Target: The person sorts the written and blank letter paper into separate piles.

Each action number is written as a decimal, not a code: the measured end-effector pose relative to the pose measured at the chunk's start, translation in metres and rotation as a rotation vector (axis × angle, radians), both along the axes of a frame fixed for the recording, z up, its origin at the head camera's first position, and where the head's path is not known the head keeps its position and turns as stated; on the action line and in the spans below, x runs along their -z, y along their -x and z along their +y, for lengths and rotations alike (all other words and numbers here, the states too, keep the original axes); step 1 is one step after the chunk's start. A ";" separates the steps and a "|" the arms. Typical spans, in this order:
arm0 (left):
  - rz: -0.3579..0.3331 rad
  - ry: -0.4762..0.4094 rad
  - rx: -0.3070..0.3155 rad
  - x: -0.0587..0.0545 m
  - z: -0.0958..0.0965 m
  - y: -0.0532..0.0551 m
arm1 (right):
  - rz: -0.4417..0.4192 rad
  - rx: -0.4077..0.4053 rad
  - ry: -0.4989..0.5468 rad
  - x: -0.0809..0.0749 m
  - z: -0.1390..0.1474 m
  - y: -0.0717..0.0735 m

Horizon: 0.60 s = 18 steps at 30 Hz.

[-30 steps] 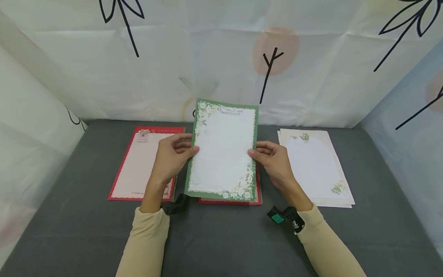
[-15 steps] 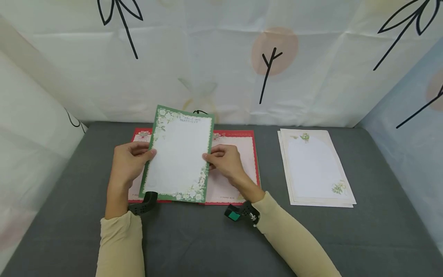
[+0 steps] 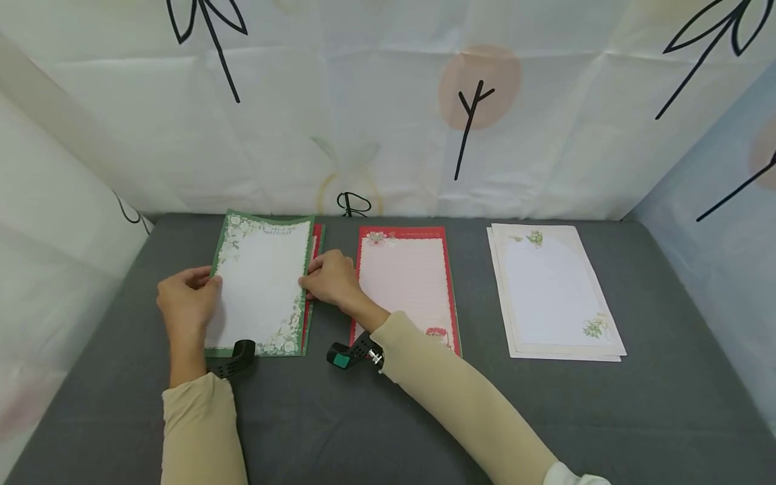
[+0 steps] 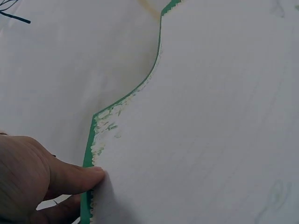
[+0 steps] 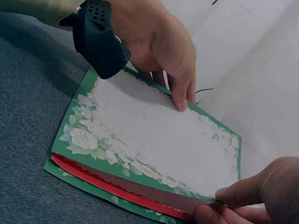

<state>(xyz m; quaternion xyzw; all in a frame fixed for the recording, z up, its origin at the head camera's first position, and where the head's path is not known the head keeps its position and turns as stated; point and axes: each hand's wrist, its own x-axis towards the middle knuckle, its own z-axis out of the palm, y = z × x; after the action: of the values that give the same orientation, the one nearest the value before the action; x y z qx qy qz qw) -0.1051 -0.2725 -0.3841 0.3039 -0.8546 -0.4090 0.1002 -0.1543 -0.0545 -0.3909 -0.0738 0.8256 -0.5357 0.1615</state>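
Two beige sleeves [image 3: 200, 431] near, over a grey tabletop [image 3: 364, 431]. Beyond, at left, pinching the left edge of a green-bordered sheet [image 3: 261, 289] with the left hand [image 3: 189, 301], thumb on the face, fingers behind; pinching the right edge with the right hand [image 3: 332, 277], thumb on top. Directly under it, past a narrow gap, a red-bordered page [image 5: 131, 192]. In the middle, another red-edged page [image 3: 403, 283], flat; well apart at right, overlapping pale sheets [image 3: 548, 296]. Far back, a pale printed curtain [image 3: 273, 135].
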 end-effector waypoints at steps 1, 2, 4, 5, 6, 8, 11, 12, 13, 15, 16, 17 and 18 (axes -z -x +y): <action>0.011 0.010 -0.007 0.003 -0.001 0.001 | 0.008 -0.007 -0.021 0.000 -0.002 0.001; 0.022 0.018 -0.012 0.005 -0.001 0.002 | 0.020 -0.014 -0.047 0.000 -0.003 0.001; 0.035 0.022 -0.009 0.008 -0.001 0.003 | 0.041 -0.027 -0.100 0.000 -0.004 0.003; 0.041 0.025 -0.002 0.009 -0.001 0.003 | 0.047 -0.032 -0.118 0.000 -0.005 0.003; 0.041 0.022 0.009 0.010 -0.001 0.004 | 0.053 -0.037 -0.135 0.000 -0.005 0.004; 0.036 0.017 0.030 0.011 0.000 0.004 | 0.058 -0.039 -0.156 0.001 -0.005 0.005; 0.020 0.029 0.062 0.012 0.001 0.003 | 0.043 -0.036 -0.145 0.001 -0.004 0.006; 0.014 0.037 0.070 0.013 0.001 0.003 | 0.038 -0.037 -0.137 0.001 -0.003 0.006; 0.013 0.045 0.073 0.014 0.001 0.003 | 0.032 -0.039 -0.129 0.001 -0.003 0.006; 0.009 0.062 0.078 0.015 0.001 0.002 | 0.023 -0.042 -0.122 0.000 -0.002 0.005; 0.010 0.067 0.078 0.016 0.001 0.002 | 0.018 -0.046 -0.121 -0.001 -0.001 0.005; 0.011 0.073 0.077 0.017 0.001 0.002 | 0.016 -0.048 -0.121 -0.001 0.000 0.005; 0.011 0.075 0.076 0.017 0.001 0.003 | 0.013 -0.048 -0.121 -0.002 0.000 0.005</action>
<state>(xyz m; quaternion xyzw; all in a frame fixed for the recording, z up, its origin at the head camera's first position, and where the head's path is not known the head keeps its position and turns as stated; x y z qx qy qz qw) -0.1077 -0.2717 -0.4012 0.2650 -0.8797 -0.3818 0.1007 -0.1593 -0.0541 -0.3891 -0.0872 0.8555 -0.4802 0.1730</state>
